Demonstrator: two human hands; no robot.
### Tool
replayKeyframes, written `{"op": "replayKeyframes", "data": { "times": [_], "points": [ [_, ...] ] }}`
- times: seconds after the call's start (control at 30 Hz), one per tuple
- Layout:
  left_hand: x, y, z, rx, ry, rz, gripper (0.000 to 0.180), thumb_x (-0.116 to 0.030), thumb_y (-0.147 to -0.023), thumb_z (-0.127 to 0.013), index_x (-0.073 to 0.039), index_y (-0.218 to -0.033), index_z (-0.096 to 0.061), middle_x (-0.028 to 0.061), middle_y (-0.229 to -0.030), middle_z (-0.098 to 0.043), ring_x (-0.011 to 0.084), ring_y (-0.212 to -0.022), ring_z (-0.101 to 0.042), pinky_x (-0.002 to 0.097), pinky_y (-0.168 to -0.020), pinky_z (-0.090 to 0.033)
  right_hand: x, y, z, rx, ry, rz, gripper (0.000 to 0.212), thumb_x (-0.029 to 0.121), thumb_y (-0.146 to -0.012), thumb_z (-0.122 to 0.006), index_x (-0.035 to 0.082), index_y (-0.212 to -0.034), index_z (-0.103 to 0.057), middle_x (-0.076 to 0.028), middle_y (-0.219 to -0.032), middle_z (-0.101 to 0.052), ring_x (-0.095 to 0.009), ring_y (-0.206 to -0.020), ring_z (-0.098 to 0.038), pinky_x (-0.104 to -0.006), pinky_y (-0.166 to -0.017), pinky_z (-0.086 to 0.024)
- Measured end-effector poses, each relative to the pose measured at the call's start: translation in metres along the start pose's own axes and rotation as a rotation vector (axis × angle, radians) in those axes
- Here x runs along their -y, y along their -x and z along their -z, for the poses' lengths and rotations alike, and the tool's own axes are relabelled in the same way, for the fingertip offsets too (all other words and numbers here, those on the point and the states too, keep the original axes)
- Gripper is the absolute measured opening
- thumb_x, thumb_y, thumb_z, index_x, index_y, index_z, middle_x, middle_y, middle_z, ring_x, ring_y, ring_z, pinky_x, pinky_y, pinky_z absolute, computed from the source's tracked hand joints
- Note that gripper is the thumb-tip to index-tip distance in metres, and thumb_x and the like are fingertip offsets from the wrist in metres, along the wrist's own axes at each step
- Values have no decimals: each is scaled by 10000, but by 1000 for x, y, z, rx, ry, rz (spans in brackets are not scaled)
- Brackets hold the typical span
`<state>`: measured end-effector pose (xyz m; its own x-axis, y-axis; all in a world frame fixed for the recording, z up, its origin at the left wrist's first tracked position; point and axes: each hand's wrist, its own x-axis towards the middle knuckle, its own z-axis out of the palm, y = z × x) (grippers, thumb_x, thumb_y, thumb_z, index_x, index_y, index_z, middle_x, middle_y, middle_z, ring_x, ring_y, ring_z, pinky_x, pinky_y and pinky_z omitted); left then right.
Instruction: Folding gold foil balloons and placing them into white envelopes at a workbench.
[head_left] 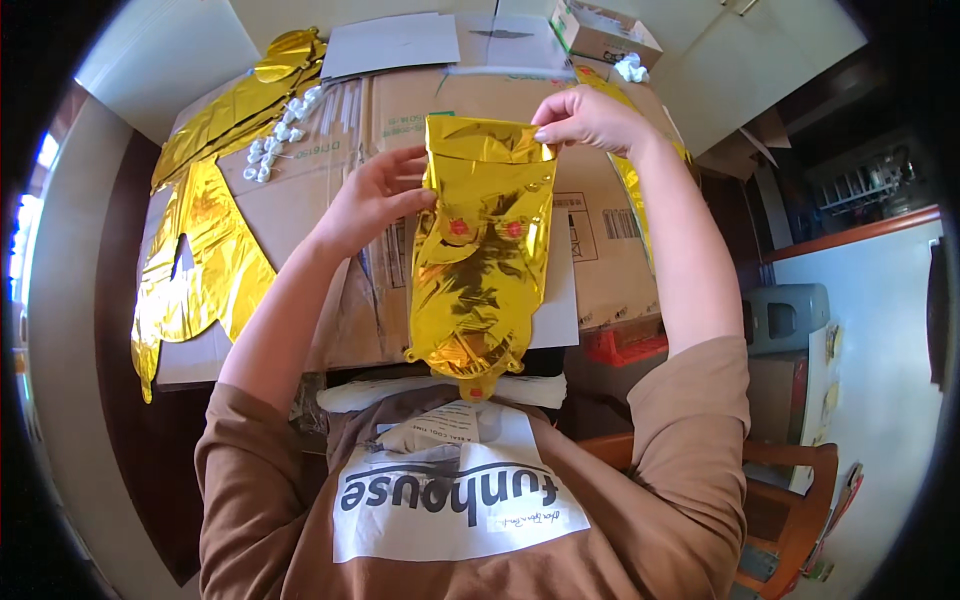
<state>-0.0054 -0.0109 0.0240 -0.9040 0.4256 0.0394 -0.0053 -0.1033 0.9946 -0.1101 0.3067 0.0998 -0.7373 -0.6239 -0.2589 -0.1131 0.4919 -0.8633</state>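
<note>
**A:** What do the hands have?

**B:** A flat, uninflated gold foil balloon (482, 250), held up over the counter (600, 260) near the middle of the view. The right hand (590, 120) has its top corner, at about one o'clock from the balloon's centre; its grip is pressed together, thumb and fingertips pinching the foil edge. The left hand (375, 200) sits at the balloon's nine-to-ten o'clock side, fingers bent, the thumb laid on the front of the foil and the fingers going behind it, so that grip is closed on the left edge too.

**A:** How does the balloon hang?

**B:** Lengthwise, top edge away from the person, narrow tail (478, 385) at six o'clock, close to the chest. Two small red dots show on its crinkled front.

**A:** And underneath?

**B:** Flattened brown cardboard (380, 110) covers the counter. A white sheet (560, 300) lies on it just behind the balloon's lower right.

**A:** Anything else around?

**B:** At nine o'clock, well apart from the hands, more gold foil balloons (200, 250) lie spread out flat. At eleven o'clock a cluster of small white pieces (285, 130) sits beside them. A grey sheet (395, 45) lies at twelve o'clock, and a small open cardboard box (605, 30) at one o'clock. A red tray-like thing (625, 345) shows below the counter's edge at four o'clock.
</note>
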Motion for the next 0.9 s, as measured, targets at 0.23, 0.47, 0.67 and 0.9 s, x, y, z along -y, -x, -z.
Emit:
{"op": "replayKeyframes", "data": {
  "times": [0.23, 0.47, 0.67, 0.9],
  "points": [
    [-5, -5, -10, 57, 141, 281, 533, -61, -925, -701, -13, -1403, -470, 108, -1229, -677, 169, -1051, -684, 327, -866, -585, 21, 11, 8, -113, 81, 97, 126, 88, -923, -705, -12, -999, -698, -24, -864, -698, -96, -796, -650, -263, -775, -547],
    [4, -8, -14, 60, 103, 416, 276, -103, -941, -695, -35, -1201, -632, 43, -1046, -721, 107, -868, -699, 264, -730, -588, 16, 17, 12, -223, 99, 121, 134, 100, -923, -713, -1, -1009, -700, -9, -875, -695, -87, -805, -638, -249, -787, -532],
    [6, -13, -22, -39, 139, 428, 193, -82, -941, -686, -34, -1127, -670, 24, -937, -710, 83, -765, -666, 235, -653, -551, 18, 18, 8, -277, 184, 165, 138, 113, -926, -714, 1, -1005, -698, 7, -917, -697, -66, -851, -622, -238, -820, -509],
    [2, -16, -30, -129, 191, 390, 143, -57, -949, -662, -26, -1080, -710, 26, -918, -709, 78, -726, -634, 232, -616, -523, 26, 33, -10, -405, 261, 187, 147, 124, -925, -711, 18, -1027, -718, 17, -912, -716, -55, -852, -634, -235, -805, -512]
  ]
}}
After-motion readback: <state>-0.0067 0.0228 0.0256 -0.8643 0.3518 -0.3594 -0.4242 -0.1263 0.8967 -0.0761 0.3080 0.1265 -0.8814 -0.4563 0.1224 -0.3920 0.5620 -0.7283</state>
